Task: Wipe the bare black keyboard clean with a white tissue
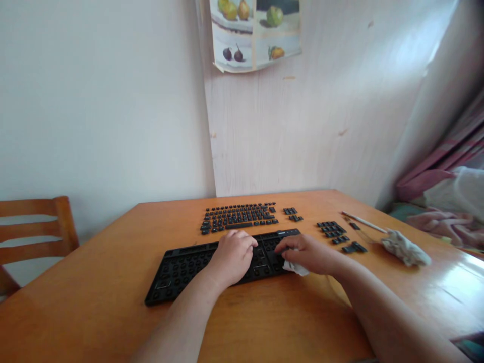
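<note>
A black keyboard (181,267) with its keycaps off lies slantwise on the table, its bare key sockets showing. My left hand (235,256) rests on the middle of the keyboard, palm down, fingers loosely bent and holding nothing. Over the right end of the board, my right hand (302,252) is closed around a crumpled white tissue (297,268), which pokes out below the fingers. Its fingertips reach down to the number pad area. Behind the keyboard, the loose keycaps (240,218) are laid out in rows like a keyboard layout.
Small groups of keycaps (293,214) and number pad keycaps (333,231) sit farther right. A thin brush-like stick (365,222) and a crumpled grey-white cloth (406,248) lie at the right of the wooden table (94,282). A wooden chair (34,227) stands left; a wall is behind.
</note>
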`<state>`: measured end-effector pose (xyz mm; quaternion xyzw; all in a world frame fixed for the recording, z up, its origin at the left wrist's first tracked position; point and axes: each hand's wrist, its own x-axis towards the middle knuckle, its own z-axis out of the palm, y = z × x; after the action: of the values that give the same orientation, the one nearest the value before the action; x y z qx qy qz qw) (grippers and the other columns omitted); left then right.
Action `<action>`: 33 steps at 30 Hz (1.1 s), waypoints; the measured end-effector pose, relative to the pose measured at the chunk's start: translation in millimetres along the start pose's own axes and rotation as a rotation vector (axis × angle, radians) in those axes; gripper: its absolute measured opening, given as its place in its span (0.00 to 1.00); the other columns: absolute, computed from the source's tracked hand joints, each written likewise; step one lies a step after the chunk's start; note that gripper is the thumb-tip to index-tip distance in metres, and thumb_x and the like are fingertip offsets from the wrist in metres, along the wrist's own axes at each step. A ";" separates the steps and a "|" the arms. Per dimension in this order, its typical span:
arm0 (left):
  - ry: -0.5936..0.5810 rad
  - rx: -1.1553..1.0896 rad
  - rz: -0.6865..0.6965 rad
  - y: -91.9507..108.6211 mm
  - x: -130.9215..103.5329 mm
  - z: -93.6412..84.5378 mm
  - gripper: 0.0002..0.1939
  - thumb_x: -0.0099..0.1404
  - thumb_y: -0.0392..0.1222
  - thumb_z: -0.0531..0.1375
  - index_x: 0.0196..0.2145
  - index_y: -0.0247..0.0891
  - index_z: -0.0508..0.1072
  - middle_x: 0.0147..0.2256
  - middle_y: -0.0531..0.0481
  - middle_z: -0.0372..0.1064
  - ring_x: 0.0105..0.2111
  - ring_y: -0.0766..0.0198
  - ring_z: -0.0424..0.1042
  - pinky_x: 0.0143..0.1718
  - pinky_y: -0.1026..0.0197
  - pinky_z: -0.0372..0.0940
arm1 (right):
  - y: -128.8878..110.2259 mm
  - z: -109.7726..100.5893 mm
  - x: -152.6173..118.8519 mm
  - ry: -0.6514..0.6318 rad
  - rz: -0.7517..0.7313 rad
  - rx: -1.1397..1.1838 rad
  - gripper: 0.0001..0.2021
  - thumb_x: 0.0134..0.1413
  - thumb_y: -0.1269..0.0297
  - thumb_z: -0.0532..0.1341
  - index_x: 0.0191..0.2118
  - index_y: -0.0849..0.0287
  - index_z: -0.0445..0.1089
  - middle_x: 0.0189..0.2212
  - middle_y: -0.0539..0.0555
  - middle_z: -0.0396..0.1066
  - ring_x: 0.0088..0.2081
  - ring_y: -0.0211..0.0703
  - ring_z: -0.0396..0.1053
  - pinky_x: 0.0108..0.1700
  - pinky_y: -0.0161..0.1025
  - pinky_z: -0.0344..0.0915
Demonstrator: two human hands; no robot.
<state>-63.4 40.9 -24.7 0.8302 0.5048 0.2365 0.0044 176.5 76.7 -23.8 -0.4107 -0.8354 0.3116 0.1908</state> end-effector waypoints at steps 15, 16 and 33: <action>-0.035 0.072 0.008 -6.1 -3.6 16.3 0.16 0.67 0.37 0.52 0.45 0.47 0.77 0.56 0.48 0.67 0.60 0.49 0.56 0.62 0.42 0.49 | -3.1 5.6 0.5 0.028 -0.023 -0.097 0.14 0.51 0.69 0.57 0.40 0.57 0.78 0.31 0.51 0.77 0.31 0.40 0.71 0.32 0.34 0.63; -0.039 0.069 0.006 -5.5 -3.5 16.0 0.16 0.67 0.37 0.53 0.44 0.47 0.78 0.56 0.48 0.67 0.60 0.49 0.56 0.62 0.42 0.49 | -3.4 5.7 0.3 0.027 -0.021 -0.099 0.14 0.51 0.69 0.57 0.41 0.57 0.78 0.31 0.51 0.77 0.30 0.39 0.71 0.32 0.34 0.62; -0.096 -0.053 0.052 -2.9 -11.3 1.1 0.14 0.59 0.30 0.56 0.34 0.45 0.79 0.56 0.49 0.66 0.61 0.49 0.54 0.62 0.42 0.51 | -10.5 1.6 -5.1 -0.021 -0.080 -0.074 0.14 0.52 0.70 0.56 0.40 0.57 0.78 0.30 0.50 0.76 0.30 0.38 0.68 0.33 0.33 0.62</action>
<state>-69.7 33.1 -30.8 0.8530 0.4757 0.2099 0.0444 172.6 67.1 -18.2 -0.3802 -0.8641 0.2768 0.1791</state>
